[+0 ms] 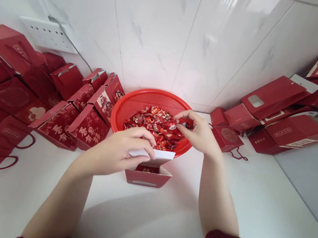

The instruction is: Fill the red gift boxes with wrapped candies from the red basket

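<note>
Pinching a wrapped candy (171,125) over the red basket (134,103) toward three o'clock, the right hand (201,134) is apart from the left hand (122,151), clamped on the open box (147,179) at the basket's six o'clock.

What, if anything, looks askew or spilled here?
The red boxes on the right look askew: they lie tilted in an uneven pile, some flaps sticking out. I see no spill; the visible loose sweets are inside the red basket.
</note>
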Available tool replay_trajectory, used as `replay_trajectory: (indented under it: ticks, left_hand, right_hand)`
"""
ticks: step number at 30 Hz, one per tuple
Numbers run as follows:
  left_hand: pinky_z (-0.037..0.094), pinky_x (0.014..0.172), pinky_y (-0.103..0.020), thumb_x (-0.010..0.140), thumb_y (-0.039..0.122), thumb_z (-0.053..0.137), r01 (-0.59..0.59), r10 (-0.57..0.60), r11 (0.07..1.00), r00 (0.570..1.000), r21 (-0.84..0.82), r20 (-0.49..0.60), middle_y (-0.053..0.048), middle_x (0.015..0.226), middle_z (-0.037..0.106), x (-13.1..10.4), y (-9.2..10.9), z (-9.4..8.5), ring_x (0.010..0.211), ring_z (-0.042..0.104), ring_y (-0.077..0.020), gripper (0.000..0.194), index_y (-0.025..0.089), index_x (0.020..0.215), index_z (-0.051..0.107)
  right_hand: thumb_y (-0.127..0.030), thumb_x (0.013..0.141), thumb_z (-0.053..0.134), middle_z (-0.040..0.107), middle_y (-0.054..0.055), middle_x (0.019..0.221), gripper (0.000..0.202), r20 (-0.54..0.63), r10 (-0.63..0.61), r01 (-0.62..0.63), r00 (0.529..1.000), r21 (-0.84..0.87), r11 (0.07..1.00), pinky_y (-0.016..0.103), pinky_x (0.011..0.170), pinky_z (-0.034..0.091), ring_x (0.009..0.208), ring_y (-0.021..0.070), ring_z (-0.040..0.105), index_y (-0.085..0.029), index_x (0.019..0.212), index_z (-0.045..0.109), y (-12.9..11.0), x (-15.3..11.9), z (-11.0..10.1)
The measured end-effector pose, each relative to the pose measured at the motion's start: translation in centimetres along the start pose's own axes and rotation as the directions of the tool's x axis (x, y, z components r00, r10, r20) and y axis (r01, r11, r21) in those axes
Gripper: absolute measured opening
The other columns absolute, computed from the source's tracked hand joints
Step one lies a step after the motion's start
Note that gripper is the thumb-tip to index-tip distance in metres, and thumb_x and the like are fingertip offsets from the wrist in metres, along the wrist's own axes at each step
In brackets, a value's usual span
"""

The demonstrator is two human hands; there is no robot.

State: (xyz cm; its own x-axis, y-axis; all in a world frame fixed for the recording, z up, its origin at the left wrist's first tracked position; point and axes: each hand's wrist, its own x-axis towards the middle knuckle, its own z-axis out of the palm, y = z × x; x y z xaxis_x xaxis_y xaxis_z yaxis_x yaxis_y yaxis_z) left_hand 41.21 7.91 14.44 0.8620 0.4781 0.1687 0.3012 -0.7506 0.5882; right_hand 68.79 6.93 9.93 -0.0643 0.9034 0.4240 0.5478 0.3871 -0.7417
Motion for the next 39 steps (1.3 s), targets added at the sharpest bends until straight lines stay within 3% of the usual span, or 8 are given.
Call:
replay_trajectory:
  ticks: [4,10,15,21,26,29,33,39]
  left_hand:
    - [0.050,0.086,-0.033,0.090,0.033,0.064,0.136,-0.176,0.972,0.961,0.190,0.214,-0.003,0.119,0.059,-1.2,1.2,0.9,0.102,0.062,-0.0212,0.025,0.031,0.115,0.065]
    - [0.048,0.094,-0.038,0.088,0.040,0.068,0.092,-0.170,0.952,0.951,0.292,0.256,-0.005,0.128,0.054,-2.1,2.6,1.3,0.113,0.058,-0.0256,0.038,0.032,0.124,0.059]
    - [0.047,0.098,-0.040,0.085,0.040,0.072,0.068,-0.161,0.944,0.949,0.323,0.270,-0.005,0.132,0.052,-2.4,3.0,1.6,0.117,0.055,-0.0268,0.043,0.033,0.125,0.056]
    - [0.048,0.096,-0.039,0.085,0.040,0.071,0.065,-0.149,0.950,0.954,0.306,0.261,-0.004,0.130,0.054,-2.3,3.1,1.6,0.115,0.057,-0.0257,0.041,0.033,0.124,0.057]
    - [0.050,0.094,-0.038,0.086,0.037,0.070,0.049,-0.118,0.959,0.965,0.281,0.236,-0.004,0.127,0.058,-1.8,2.1,1.6,0.112,0.060,-0.0250,0.041,0.032,0.125,0.058]
    - [0.049,0.095,-0.038,0.091,0.033,0.063,0.006,-0.064,0.954,0.981,0.300,0.183,-0.005,0.129,0.058,-1.7,1.4,1.1,0.112,0.060,-0.0244,0.034,0.029,0.125,0.059]
    - [0.049,0.090,-0.035,0.096,0.039,0.052,0.086,-0.106,0.943,0.993,0.320,0.043,-0.005,0.119,0.064,-2.3,1.0,-0.5,0.105,0.062,-0.0226,0.021,0.023,0.099,0.065]
    - [0.049,0.085,-0.032,0.094,0.043,0.053,0.207,-0.205,0.935,0.978,0.290,-0.034,-0.003,0.114,0.066,-2.9,1.6,-1.4,0.099,0.064,-0.0210,0.029,0.025,0.116,0.058]
  right_hand:
    - [-0.012,0.087,0.057,0.072,0.002,0.105,0.023,-0.013,-0.006,0.004,1.000,-0.118,0.993,0.034,0.085,0.051,0.095,0.0197,0.067,-0.023,0.106,0.064,-0.8,-0.5,-0.8]
    - [-0.019,0.096,0.052,0.072,0.002,0.105,0.023,-0.032,0.062,-0.067,0.998,-0.167,0.984,0.033,0.076,0.055,0.083,0.0177,0.070,-0.025,0.117,0.061,-1.7,-1.2,-0.9]
    - [-0.024,0.099,0.051,0.070,0.004,0.107,0.024,0.047,0.012,-0.013,0.999,0.016,1.000,0.028,0.069,0.056,0.074,0.0133,0.067,-0.023,0.122,0.058,-4.0,-2.2,-1.3]
    - [-0.020,0.095,0.059,0.067,0.007,0.118,0.030,0.124,-0.109,0.075,0.986,0.248,0.966,0.032,0.085,0.056,0.104,0.0189,0.065,-0.023,0.125,0.056,-6.0,-3.4,-2.1]
    - [-0.017,0.092,0.065,0.069,0.006,0.117,0.028,0.256,-0.317,0.196,0.913,0.405,0.893,0.036,0.094,0.056,0.110,0.0203,0.066,-0.022,0.119,0.062,-7.2,-3.4,-0.9]
    - [-0.022,0.093,0.064,0.066,0.006,0.126,0.030,0.392,-0.320,0.224,0.862,0.272,0.936,0.037,0.103,0.051,0.118,0.0205,0.062,-0.022,0.122,0.061,-7.2,-3.0,-0.4]
    - [-0.026,0.095,0.060,0.065,0.005,0.128,0.028,0.243,-0.136,0.153,0.960,-0.051,0.987,0.041,0.105,0.049,0.121,0.0227,0.060,-0.024,0.123,0.062,-6.5,-3.0,-1.3]
    - [-0.030,0.096,0.058,0.068,0.006,0.121,0.024,0.210,-0.055,0.079,0.976,-0.105,0.991,0.037,0.093,0.056,0.108,0.0221,0.067,-0.024,0.118,0.064,-6.5,-4.5,-3.2]
